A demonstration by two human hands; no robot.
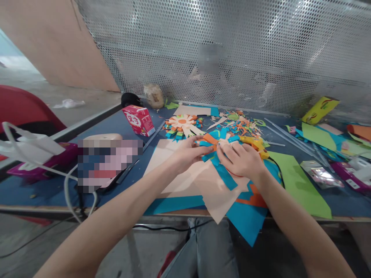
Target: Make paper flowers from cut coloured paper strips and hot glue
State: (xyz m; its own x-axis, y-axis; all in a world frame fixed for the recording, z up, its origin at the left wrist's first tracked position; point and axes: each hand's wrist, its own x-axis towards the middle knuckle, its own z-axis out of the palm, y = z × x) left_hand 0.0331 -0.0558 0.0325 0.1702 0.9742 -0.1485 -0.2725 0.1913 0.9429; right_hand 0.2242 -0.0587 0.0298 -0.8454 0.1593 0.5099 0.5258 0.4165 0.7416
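Both my hands rest on a paper flower point(216, 144) made of blue, orange and peach strips, lying on peach and blue sheets point(214, 193) at the table's middle. My left hand point(187, 154) pinches the flower's left edge with fingers curled. My right hand point(242, 158) presses down on the flower's right half, fingers together and bent over the strips. A yellow glue gun point(255, 144) lies just behind my right hand, its black cord trailing to the right.
A finished paper flower point(182, 125) and paper scraps point(237, 123) lie further back. A red carton point(138, 119) stands at left, green sheets point(298, 181) at right, white cables and plug point(34, 148) far left. A perforated metal screen point(232, 54) walls the back.
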